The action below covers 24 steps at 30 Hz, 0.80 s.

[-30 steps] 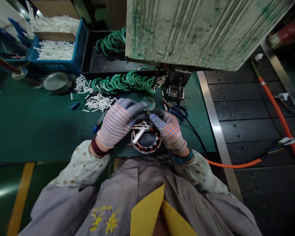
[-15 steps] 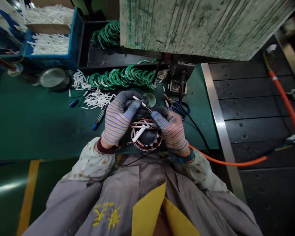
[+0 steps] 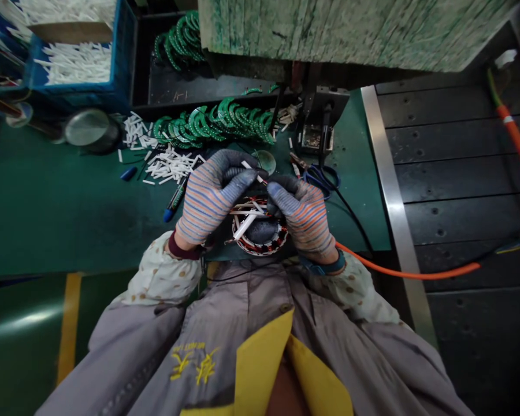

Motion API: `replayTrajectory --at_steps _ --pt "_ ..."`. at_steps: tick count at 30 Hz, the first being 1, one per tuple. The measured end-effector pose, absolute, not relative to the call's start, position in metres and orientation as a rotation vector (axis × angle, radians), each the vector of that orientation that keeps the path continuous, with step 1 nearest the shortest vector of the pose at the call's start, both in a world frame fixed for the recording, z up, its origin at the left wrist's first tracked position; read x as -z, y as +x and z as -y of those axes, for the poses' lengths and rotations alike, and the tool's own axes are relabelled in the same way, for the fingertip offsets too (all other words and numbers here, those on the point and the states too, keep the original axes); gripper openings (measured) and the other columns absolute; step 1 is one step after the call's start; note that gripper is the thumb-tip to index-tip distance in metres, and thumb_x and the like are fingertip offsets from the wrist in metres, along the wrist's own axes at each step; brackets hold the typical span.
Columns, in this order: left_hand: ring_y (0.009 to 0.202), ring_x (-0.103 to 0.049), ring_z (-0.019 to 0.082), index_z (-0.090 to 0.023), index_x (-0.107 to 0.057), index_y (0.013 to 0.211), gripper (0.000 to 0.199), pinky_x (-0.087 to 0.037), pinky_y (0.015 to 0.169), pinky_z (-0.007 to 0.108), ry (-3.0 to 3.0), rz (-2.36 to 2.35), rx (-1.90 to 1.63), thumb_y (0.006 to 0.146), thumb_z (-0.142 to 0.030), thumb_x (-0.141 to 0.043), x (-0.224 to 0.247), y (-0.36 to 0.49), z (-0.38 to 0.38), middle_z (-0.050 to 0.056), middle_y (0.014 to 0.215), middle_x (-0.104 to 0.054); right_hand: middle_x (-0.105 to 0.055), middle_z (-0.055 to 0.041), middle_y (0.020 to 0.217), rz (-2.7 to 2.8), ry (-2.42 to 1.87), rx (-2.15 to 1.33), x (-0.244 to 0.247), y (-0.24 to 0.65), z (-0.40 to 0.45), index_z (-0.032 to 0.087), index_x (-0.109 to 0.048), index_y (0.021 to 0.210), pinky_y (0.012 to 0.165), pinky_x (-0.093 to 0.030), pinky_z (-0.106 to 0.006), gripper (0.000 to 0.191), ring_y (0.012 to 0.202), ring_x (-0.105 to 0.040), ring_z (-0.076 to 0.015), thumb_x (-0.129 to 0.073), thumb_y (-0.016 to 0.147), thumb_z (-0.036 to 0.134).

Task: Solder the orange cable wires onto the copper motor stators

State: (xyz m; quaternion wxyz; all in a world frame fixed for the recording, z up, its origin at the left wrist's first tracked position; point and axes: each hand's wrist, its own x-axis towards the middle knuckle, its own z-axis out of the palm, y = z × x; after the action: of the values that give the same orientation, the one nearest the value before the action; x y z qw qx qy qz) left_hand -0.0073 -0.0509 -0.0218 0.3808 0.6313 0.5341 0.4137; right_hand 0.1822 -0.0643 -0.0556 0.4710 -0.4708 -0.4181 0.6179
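Observation:
Both hands wear striped, grey-tipped work gloves. My left hand (image 3: 216, 188) pinches a short white sleeve (image 3: 246, 165) between thumb and forefinger; one end sticks out above the fingertips. Close beside it, my right hand (image 3: 301, 208) pinches a thin wire (image 3: 264, 181) that runs toward the sleeve. Whether the wire sits inside the sleeve is hidden by the fingers. Just below the hands lies a ring-shaped motor stator (image 3: 264, 249) with red and dark windings. Several white sleeves (image 3: 245, 226) and wires rise from its left and upper side.
A row of green curved circuit boards (image 3: 216, 126) lies behind the hands, with loose white sleeves (image 3: 171, 164) to the left. A marker (image 3: 175, 199), blue-handled scissors (image 3: 323, 176), a soldering iron stand (image 3: 320, 124), a round metal tin (image 3: 91, 130) and a blue bin (image 3: 121, 69) surround the work.
The view has shifted slightly, so the bench sits higher in the picture. The fingertips of both hands are closer together, and less wire shows between them.

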Motion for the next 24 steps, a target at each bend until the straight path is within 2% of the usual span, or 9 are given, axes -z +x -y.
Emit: replayTrajectory --at_steps 3,8,11,14,16,18,20,22,24 --pt "0.096 -0.082 0.027 -0.026 -0.076 0.110 0.056 -0.067 0.083 0.038 1.650 -1.389 -0.983 0.103 -0.081 -0.074 0.021 -0.009 0.050 0.005 0.102 -0.083 -0.078 -0.0003 0.078 1.031 -1.110 -1.572 0.056 0.187 0.064 0.024 -0.083 0.093 0.070 -0.063 -0.034 0.051 0.070 -0.069 -0.0177 -0.095 0.081 0.072" --pt "0.090 -0.078 0.026 -0.026 -0.075 0.100 0.058 -0.064 0.078 0.039 1.717 -1.364 -0.940 0.100 -0.083 -0.076 0.018 -0.008 0.043 0.005 0.095 -0.079 -0.085 -0.0042 0.096 1.121 -1.083 -1.565 0.063 0.190 0.066 0.024 -0.085 0.098 0.091 -0.067 -0.044 0.056 0.091 -0.078 -0.0246 -0.097 0.077 0.074" --pt "0.083 -0.074 0.025 -0.025 -0.075 0.095 0.060 -0.061 0.074 0.039 1.769 -1.317 -0.894 0.097 -0.084 -0.079 0.021 -0.006 0.044 0.005 0.090 -0.078 -0.085 -0.0056 0.102 1.340 -1.116 -1.368 0.067 0.203 0.074 0.027 -0.085 0.097 0.104 -0.064 -0.049 0.046 0.104 -0.079 -0.0290 -0.091 0.087 0.071" --pt "0.082 -0.073 0.026 -0.024 -0.080 0.097 0.056 -0.059 0.077 0.039 1.955 -1.288 -0.782 0.104 -0.080 -0.073 0.026 -0.007 0.055 0.005 0.090 -0.079 -0.086 -0.0074 0.110 1.637 -1.237 -0.995 0.070 0.228 0.077 0.031 -0.086 0.100 0.114 -0.059 -0.053 0.029 0.114 -0.077 -0.0324 -0.081 0.100 0.060" --pt "0.088 -0.074 0.028 -0.025 -0.085 0.103 0.050 -0.058 0.082 0.041 2.203 -1.310 -0.675 0.109 -0.072 -0.068 0.028 -0.010 0.064 0.007 0.093 -0.081 -0.085 -0.0104 0.115 1.830 -1.405 -0.731 0.076 0.243 0.069 0.028 -0.086 0.107 0.114 -0.058 -0.053 0.022 0.116 -0.075 -0.0334 -0.075 0.104 0.046" --pt "0.094 -0.076 0.032 -0.027 -0.087 0.111 0.044 -0.057 0.085 0.044 2.417 -1.317 -0.604 0.112 -0.065 -0.067 0.029 -0.014 0.071 0.009 0.099 -0.084 -0.083 -0.0150 0.115 1.989 -1.638 -0.526 0.086 0.248 0.052 0.021 -0.085 0.111 0.107 -0.059 -0.050 0.019 0.111 -0.074 -0.0336 -0.070 0.104 0.030" --pt "0.101 -0.077 0.034 -0.027 -0.087 0.120 0.041 -0.058 0.088 0.046 2.479 -1.274 -0.618 0.113 -0.062 -0.066 0.027 -0.018 0.071 0.009 0.107 -0.085 -0.080 -0.0192 0.113 2.098 -1.818 -0.420 0.100 0.243 0.032 0.016 -0.083 0.111 0.099 -0.058 -0.048 0.024 0.103 -0.072 -0.0324 -0.060 0.104 0.017" --pt "0.110 -0.078 0.034 -0.028 -0.085 0.127 0.040 -0.059 0.095 0.048 2.415 -1.274 -0.723 0.115 -0.058 -0.062 0.026 -0.020 0.066 0.009 0.118 -0.085 -0.078 -0.0220 0.113 2.130 -1.881 -0.376 0.111 0.236 0.016 0.013 -0.082 0.112 0.095 -0.057 -0.048 0.034 0.100 -0.071 -0.0316 -0.049 0.105 0.010" --pt "0.119 -0.076 0.034 -0.029 -0.084 0.131 0.038 -0.058 0.105 0.050 2.331 -1.366 -0.861 0.117 -0.053 -0.057 0.026 -0.020 0.056 0.008 0.126 -0.083 -0.078 -0.0227 0.112 2.120 -1.857 -0.359 0.116 0.233 0.010 0.013 -0.081 0.113 0.097 -0.057 -0.051 0.034 0.102 -0.071 -0.0333 -0.048 0.105 0.009"
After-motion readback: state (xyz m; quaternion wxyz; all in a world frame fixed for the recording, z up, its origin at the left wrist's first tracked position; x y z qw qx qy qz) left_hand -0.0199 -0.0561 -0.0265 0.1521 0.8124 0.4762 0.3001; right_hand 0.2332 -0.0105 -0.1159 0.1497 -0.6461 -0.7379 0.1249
